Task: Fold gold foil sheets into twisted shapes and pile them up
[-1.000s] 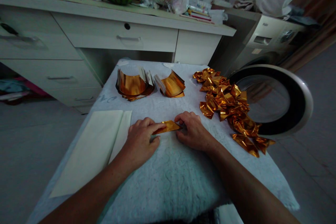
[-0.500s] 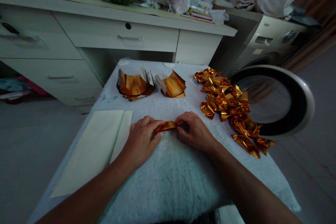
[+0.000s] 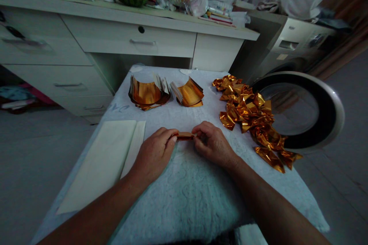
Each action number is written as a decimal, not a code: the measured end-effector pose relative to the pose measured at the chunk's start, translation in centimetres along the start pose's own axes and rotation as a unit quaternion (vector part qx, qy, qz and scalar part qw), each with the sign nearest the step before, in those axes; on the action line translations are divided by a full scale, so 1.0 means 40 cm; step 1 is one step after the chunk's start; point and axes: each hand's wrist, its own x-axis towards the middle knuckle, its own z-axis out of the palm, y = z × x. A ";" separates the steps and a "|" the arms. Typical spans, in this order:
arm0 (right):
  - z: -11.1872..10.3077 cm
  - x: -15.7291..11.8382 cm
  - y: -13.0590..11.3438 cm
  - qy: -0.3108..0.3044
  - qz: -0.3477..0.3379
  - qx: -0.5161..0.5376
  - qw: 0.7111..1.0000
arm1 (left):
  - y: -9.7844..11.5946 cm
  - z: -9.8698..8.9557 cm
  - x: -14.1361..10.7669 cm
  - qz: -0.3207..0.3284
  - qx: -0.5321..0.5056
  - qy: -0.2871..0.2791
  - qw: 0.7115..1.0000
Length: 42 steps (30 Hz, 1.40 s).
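Presently, our left hand (image 3: pixel 155 152) and right hand (image 3: pixel 212 145) pinch a strip (image 3: pixel 185 136) left of the foil pile (image 3: pixel 249 111), seemingly mid-fold, next needing even pressure.

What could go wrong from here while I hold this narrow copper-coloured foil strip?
The narrow copper-coloured foil strip is pinched at both ends by your left hand and right hand, so a hard pull might tear or kink it. The crinkled, shiny orange-gold foil pieces lie heaped along the right edge of the pale blue cloth-covered table, so a bump could knock some off.
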 end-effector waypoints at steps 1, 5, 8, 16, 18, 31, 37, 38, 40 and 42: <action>0.001 -0.001 -0.001 -0.001 0.010 0.003 1.000 | 0.001 0.000 0.000 0.001 -0.002 0.005 1.000; 0.005 -0.002 -0.008 -0.021 0.060 0.013 0.998 | 0.003 0.000 -0.001 0.005 -0.014 0.022 1.000; 0.006 -0.002 -0.015 -0.040 0.073 0.016 0.996 | 0.004 0.000 -0.004 0.008 -0.014 0.023 1.000; 0.017 -0.004 -0.012 -0.033 0.065 0.014 0.997 | 0.005 0.001 -0.006 -0.007 0.019 0.005 1.000; 0.019 -0.003 -0.012 -0.032 0.065 0.016 0.997 | 0.006 0.001 -0.006 -0.006 0.021 0.008 1.000; 0.019 -0.002 -0.023 -0.018 0.096 0.029 0.995 | 0.017 -0.003 -0.009 0.009 0.011 0.022 1.000; 0.027 -0.006 -0.025 -0.019 0.069 0.031 0.997 | 0.014 0.008 -0.005 -0.057 0.038 0.015 0.998; 0.028 -0.007 -0.025 -0.019 0.065 0.030 0.997 | 0.014 0.010 -0.004 -0.066 0.045 0.012 0.997; 0.030 -0.008 -0.024 -0.019 0.059 0.029 0.998 | 0.014 0.012 -0.003 -0.072 0.060 0.010 0.996; 0.032 -0.009 -0.023 -0.014 0.056 0.025 0.998 | 0.013 0.014 -0.003 -0.068 0.070 0.011 0.995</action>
